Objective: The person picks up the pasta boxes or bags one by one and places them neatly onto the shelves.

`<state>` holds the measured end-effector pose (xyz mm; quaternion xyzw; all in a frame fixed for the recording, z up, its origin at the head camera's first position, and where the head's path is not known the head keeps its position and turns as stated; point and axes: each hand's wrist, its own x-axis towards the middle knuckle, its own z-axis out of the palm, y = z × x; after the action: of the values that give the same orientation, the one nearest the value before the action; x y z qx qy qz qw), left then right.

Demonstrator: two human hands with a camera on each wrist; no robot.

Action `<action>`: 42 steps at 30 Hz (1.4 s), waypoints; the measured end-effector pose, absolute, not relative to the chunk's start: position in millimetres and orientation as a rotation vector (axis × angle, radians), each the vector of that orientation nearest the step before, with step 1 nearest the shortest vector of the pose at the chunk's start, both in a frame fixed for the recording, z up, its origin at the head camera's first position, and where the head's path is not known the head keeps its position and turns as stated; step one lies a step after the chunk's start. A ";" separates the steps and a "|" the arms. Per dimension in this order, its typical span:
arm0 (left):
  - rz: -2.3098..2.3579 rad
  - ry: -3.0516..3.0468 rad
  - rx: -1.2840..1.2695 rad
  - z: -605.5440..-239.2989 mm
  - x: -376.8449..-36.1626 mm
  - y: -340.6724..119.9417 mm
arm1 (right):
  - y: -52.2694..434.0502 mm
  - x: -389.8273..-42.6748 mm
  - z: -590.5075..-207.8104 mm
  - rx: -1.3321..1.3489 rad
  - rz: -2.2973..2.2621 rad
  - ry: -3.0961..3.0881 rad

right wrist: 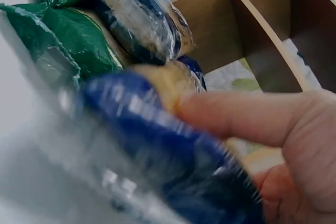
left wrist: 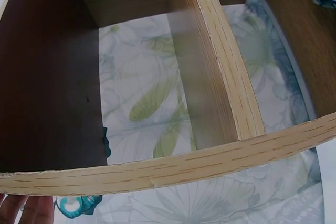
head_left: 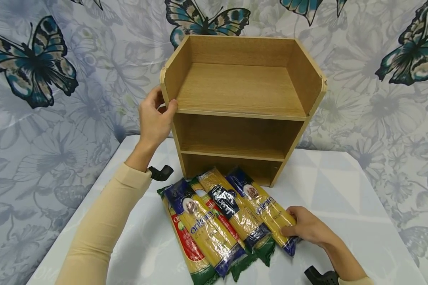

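A small wooden shelf unit stands on the table in the head view. My left hand grips the edge of its left side panel, the thumb in front; in the left wrist view only fingertips show beneath the panel's edge. My right hand pinches the lower end of the rightmost spaghetti pack, yellow with blue ends. Close up in the right wrist view, the thumb presses on that pack's blue end. Several other spaghetti packs lie overlapping to its left, some with green ends.
The packs lie on a white table, right before the shelf's bottom compartment. A butterfly-print cloth hangs behind. Black wrist mounts sit on both wrists.
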<state>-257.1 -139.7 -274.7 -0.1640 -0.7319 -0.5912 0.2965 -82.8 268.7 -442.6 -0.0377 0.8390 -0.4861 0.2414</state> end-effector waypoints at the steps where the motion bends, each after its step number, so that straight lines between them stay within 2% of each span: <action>1: -1.571 -1.951 -0.439 -275.0 -257.2 -139.3 | 271.4 -82.7 -443.9 -0.117 -1.382 2.233; 13: -1.562 -1.963 -0.450 -276.6 -256.8 -137.5 | 298.6 -70.7 -456.8 -0.248 -1.663 1.849; 22: -1.591 -1.945 -0.422 -272.2 -252.0 -140.1 | 304.9 -56.3 -456.4 -0.174 -1.788 1.784; 26: -1.588 -1.940 -0.442 -273.4 -254.4 -140.5 | 307.4 -47.3 -457.1 -0.226 -1.865 1.727; 42: -1.586 -1.942 -0.434 -274.6 -258.0 -141.1 | 301.4 -29.6 -423.4 -0.409 -1.949 1.512</action>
<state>-258.0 -141.1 -274.6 -0.1630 -0.7293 -0.5959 0.2941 -29.6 301.4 -423.4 -0.1551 0.5739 -0.7397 0.3154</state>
